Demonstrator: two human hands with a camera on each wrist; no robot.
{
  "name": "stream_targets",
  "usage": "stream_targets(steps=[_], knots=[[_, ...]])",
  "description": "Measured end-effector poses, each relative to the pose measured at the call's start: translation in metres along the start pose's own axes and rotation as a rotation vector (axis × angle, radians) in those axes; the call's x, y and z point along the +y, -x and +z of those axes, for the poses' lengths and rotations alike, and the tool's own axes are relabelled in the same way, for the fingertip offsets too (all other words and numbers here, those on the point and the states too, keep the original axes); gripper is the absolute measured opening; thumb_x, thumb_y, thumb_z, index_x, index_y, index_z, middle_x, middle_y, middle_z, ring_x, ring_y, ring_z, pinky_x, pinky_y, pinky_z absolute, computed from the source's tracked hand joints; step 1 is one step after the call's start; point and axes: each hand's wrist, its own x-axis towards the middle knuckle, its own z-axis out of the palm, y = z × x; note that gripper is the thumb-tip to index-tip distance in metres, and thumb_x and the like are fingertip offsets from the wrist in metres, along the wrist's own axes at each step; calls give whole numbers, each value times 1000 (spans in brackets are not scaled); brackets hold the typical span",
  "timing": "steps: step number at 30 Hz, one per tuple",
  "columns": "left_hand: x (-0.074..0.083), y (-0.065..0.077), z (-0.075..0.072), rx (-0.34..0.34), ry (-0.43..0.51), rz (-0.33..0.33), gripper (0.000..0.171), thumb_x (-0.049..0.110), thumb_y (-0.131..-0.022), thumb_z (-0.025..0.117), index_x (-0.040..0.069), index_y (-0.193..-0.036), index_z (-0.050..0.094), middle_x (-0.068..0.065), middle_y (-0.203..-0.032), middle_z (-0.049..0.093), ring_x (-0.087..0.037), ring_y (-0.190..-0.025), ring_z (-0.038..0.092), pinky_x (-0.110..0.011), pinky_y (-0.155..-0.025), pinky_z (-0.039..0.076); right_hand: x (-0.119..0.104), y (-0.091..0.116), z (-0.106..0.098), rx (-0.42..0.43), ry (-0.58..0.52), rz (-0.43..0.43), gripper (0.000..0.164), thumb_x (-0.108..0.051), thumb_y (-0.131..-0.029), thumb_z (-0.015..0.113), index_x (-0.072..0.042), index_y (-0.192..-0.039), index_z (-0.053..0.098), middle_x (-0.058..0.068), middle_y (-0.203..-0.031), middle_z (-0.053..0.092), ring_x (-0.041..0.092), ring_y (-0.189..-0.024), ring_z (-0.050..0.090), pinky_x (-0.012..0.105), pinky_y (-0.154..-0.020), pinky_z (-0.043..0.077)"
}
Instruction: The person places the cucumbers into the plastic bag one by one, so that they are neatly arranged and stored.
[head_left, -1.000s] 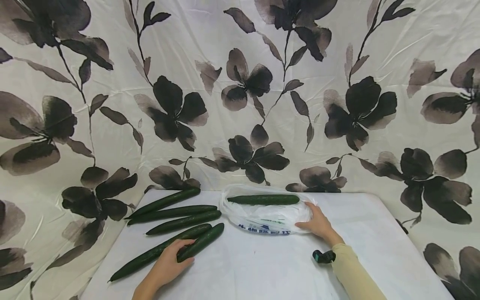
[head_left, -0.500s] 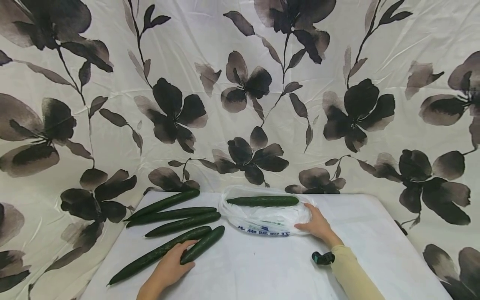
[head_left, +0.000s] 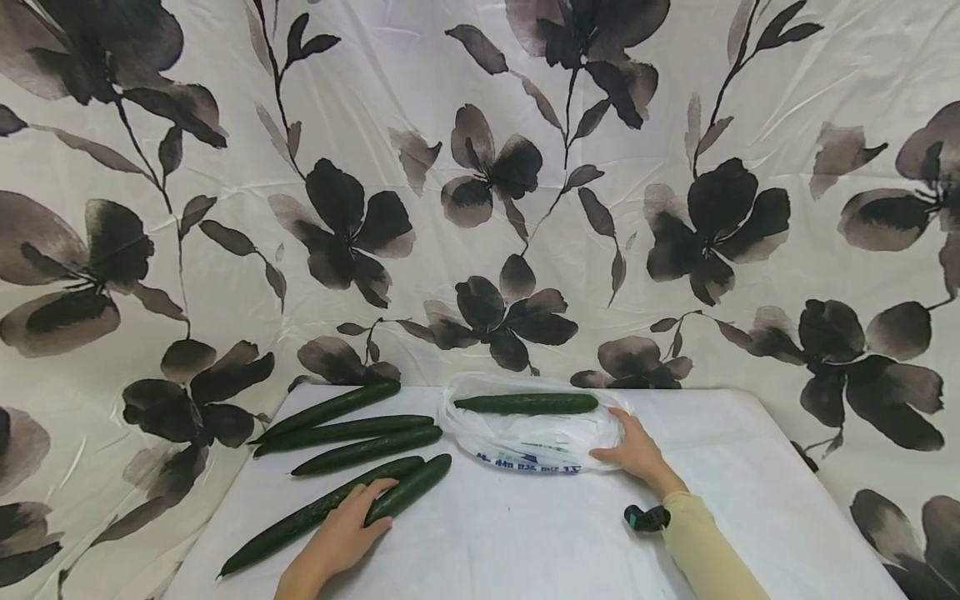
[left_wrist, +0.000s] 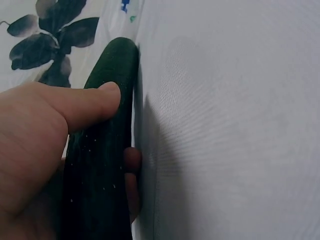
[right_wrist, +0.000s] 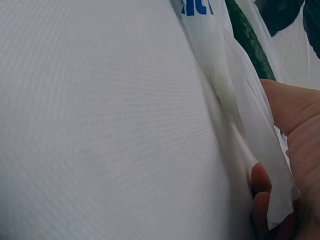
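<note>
My left hand [head_left: 341,533] grips a short dark green cucumber [head_left: 411,487] at the front left of the table. In the left wrist view the thumb lies along the upper side of this cucumber [left_wrist: 100,165], and fingertips show round its far side. Right beside it lies a longer cucumber [head_left: 300,521], partly behind the hand. My right hand [head_left: 637,450] holds the right end of a white plastic bag [head_left: 517,437] with blue print. Its fingertips curl at the outer side of the bag [right_wrist: 250,100] in the right wrist view. Another cucumber [head_left: 527,404] lies in the open bag.
Several more cucumbers [head_left: 345,429] lie at the back left of the white-covered table [head_left: 510,542]. A floral cloth [head_left: 480,250] hangs right behind the table's back edge. The right wrist wears a small black device [head_left: 647,517].
My left hand has shifted slightly to the right along with the short cucumber. The right hand and the bag stay in place.
</note>
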Motion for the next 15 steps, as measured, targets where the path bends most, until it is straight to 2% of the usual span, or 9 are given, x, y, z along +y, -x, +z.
stream_targets(steps=[8,12,15], knots=[[3,-1,-1,34,-9,-6,46,24,-95,63,32,-138,50,1,-130,52,-31,-124,49,-58,-95,41,4,1,0,9,6,-6,100,-42,-75,83,-5,-150,29,31,-152,22,52,-138,17,67,-106,20],[5,-3,-2,79,19,31,45,20,-93,63,32,-135,53,3,-132,53,-26,-124,49,-54,-97,40,5,0,1,14,13,1,100,-42,-74,83,-5,-150,29,31,-152,21,53,-138,17,68,-105,19],[7,-3,-3,110,36,62,50,20,-88,70,29,-134,54,2,-131,55,-24,-121,51,-51,-96,42,5,-1,2,12,9,-2,101,-44,-74,83,-5,-150,29,30,-153,21,53,-138,16,69,-104,19]])
